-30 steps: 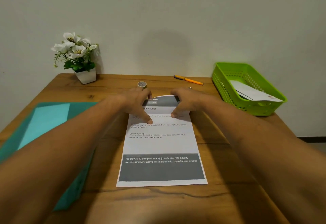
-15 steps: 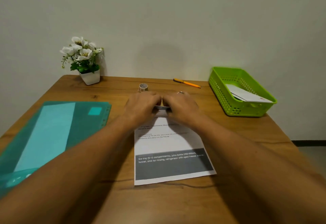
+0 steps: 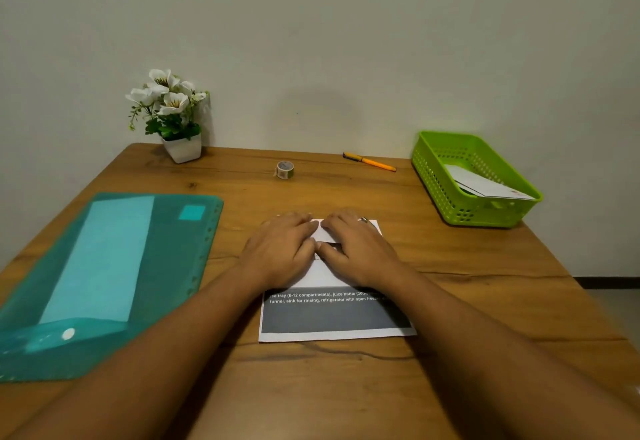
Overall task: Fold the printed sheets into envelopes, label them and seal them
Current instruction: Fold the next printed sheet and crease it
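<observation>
Green basket (image 3: 431,168) on the wooden table (image 3: 329,387), white envelope (image 3: 485,184) inside

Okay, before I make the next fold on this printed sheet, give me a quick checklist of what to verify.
1. Fold: top of printed sheet turned down, left hand and right hand pressing it flat: ok.
2. Crease square with the sheet's sides: cannot tell, hands cover it.
3. Sealing: tape roll on the table beyond the sheet: ok.
4. Labelling: pen lies near the green basket: ok.
5. Basket has room beside the envelope in it: ok.
</observation>
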A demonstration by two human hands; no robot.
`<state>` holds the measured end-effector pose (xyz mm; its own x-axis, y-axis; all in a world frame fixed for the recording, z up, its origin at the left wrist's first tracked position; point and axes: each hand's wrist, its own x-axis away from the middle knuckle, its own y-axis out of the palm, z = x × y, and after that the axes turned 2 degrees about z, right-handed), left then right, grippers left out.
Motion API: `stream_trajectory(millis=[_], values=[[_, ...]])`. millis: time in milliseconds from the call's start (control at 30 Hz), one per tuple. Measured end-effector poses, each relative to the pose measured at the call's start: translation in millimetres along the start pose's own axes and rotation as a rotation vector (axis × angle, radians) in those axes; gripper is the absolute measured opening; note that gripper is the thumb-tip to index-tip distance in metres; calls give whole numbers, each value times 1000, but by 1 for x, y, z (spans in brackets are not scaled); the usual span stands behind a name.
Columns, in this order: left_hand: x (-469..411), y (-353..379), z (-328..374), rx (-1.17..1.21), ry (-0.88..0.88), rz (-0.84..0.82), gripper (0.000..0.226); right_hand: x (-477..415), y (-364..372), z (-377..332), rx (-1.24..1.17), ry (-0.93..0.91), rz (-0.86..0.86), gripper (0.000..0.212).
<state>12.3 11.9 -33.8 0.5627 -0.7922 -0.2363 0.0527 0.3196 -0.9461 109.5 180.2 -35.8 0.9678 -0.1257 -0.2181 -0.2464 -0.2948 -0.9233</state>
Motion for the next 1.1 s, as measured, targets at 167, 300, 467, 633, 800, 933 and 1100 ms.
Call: stream_trajectory(millis=[167, 300, 467, 633, 800, 933, 1100], values=[[-10, 10, -2, -71, -30, -119, 58, -10, 16, -6, 63, 55, -66, 56], [-15, 10, -6, -105, -39, -177, 61, -14, 17, -2, 94, 77, -148, 64], [-13, 4, -16, -177, -80, -255, 69, -7, 1, 30, 175, 162, -244, 78], [-9, -10, -35, -224, -141, -333, 76, 8, -18, 65, 196, 252, -283, 81], [-26, -30, -34, -217, -101, -387, 88, -4, -34, 62, 191, 223, -312, 81], [-45, -47, -33, -99, -44, -404, 80, -27, -58, 57, 97, 133, -350, 74], [-65, -49, -26, -38, -110, -544, 79, -46, -59, 41, 91, 92, -433, 76]])
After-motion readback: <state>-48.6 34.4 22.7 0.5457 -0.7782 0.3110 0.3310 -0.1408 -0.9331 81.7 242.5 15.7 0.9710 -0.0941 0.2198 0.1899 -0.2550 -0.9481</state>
